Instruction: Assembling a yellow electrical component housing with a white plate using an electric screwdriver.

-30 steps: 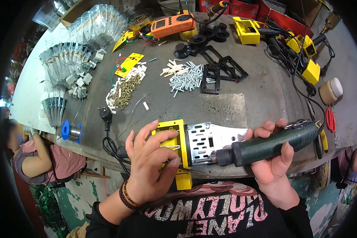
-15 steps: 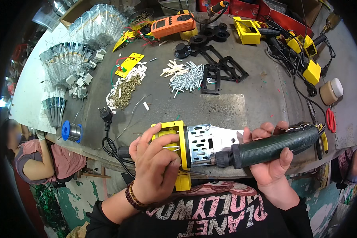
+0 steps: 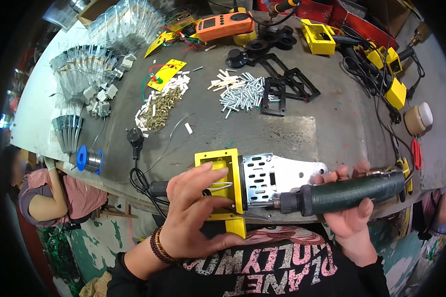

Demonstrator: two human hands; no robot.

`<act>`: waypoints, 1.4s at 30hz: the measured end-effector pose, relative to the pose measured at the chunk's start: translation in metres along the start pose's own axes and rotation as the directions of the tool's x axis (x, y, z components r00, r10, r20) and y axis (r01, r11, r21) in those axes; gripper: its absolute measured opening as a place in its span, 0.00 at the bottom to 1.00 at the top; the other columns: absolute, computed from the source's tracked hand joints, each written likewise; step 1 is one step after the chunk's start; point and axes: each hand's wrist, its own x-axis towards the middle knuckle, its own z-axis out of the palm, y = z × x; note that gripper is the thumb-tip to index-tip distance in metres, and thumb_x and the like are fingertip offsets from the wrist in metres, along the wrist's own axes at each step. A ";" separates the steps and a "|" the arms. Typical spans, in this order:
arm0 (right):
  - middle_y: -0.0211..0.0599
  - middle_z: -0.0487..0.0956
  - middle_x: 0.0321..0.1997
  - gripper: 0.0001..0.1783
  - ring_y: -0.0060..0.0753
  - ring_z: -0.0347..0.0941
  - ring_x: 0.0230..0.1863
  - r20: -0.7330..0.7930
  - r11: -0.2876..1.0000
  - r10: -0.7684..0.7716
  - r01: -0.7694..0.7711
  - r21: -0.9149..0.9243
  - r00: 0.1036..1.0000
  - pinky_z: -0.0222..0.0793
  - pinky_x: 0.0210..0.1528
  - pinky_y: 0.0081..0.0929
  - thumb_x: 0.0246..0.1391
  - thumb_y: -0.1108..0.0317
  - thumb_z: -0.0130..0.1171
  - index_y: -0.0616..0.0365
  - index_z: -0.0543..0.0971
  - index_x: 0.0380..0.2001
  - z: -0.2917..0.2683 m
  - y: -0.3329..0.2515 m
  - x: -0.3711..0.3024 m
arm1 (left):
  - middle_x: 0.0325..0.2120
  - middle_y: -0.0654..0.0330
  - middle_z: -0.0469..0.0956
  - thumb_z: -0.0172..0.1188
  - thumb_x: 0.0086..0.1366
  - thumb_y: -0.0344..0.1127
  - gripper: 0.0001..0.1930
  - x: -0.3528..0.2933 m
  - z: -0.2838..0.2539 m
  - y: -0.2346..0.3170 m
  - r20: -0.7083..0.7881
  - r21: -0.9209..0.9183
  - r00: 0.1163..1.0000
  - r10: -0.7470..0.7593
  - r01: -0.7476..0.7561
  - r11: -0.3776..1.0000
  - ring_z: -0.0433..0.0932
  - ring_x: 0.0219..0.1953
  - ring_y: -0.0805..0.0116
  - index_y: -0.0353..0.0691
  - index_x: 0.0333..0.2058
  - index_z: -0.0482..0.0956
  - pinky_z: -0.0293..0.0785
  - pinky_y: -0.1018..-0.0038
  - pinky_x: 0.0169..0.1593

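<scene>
My left hand [image 3: 191, 213] grips a yellow open-sided housing [image 3: 237, 171], its thumb on the lower flap and its fingers reaching over the open side. White wires [image 3: 222, 184] show inside. A slotted metal cover [image 3: 258, 179] and a flat shiny plate [image 3: 295, 171] extend from the housing's right side. My right hand [image 3: 349, 225] is wrapped round a dark green electric screwdriver [image 3: 357, 194], lying nearly level. Its shaft points left along the cover's lower edge toward the housing wall; the tip's exact contact cannot be made out.
Silver screws [image 3: 245, 93], brass-coloured screws [image 3: 161, 111] and black frames [image 3: 275, 96] lie on the grey table. A power plug [image 3: 135, 138] and solder spool [image 3: 89, 161] are at left. An orange meter [image 3: 224, 25] stands behind; a jar [image 3: 418, 118] is at right. Another person sits at far left.
My left thumb has moved down onto the housing's lower flap and the fingers have spread. Housing and screwdriver sit slightly further right in view, and the whole view has shifted a little.
</scene>
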 end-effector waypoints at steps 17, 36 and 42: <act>0.22 0.78 0.50 0.28 0.31 0.70 0.60 -0.049 0.999 -0.023 0.025 0.031 0.999 0.51 0.74 0.44 0.49 0.61 0.75 0.35 0.73 0.51 0.009 0.007 0.006 | 0.58 0.52 0.73 0.75 0.46 0.56 0.28 -0.005 0.016 0.003 -0.108 0.122 0.994 0.026 -0.013 0.992 0.73 0.53 0.54 0.40 0.35 0.76 0.56 0.62 0.54; 0.20 0.78 0.50 0.28 0.29 0.71 0.60 0.008 0.999 -0.031 0.031 0.044 0.999 0.50 0.75 0.43 0.44 0.62 0.78 0.34 0.75 0.48 0.006 0.009 0.007 | 0.59 0.52 0.73 0.73 0.48 0.55 0.27 -0.003 0.016 0.002 -0.105 0.103 0.993 0.049 -0.038 0.994 0.74 0.52 0.53 0.39 0.36 0.76 0.55 0.60 0.54; 0.25 0.78 0.52 0.39 0.31 0.70 0.61 -0.098 0.998 0.017 -0.011 0.061 0.995 0.44 0.77 0.46 0.46 0.61 0.76 0.30 0.71 0.62 0.009 0.009 0.004 | 0.61 0.52 0.71 0.72 0.52 0.43 0.18 0.005 -0.006 0.002 0.055 0.051 0.999 -0.001 -0.001 0.999 0.71 0.56 0.51 0.38 0.37 0.80 0.59 0.59 0.55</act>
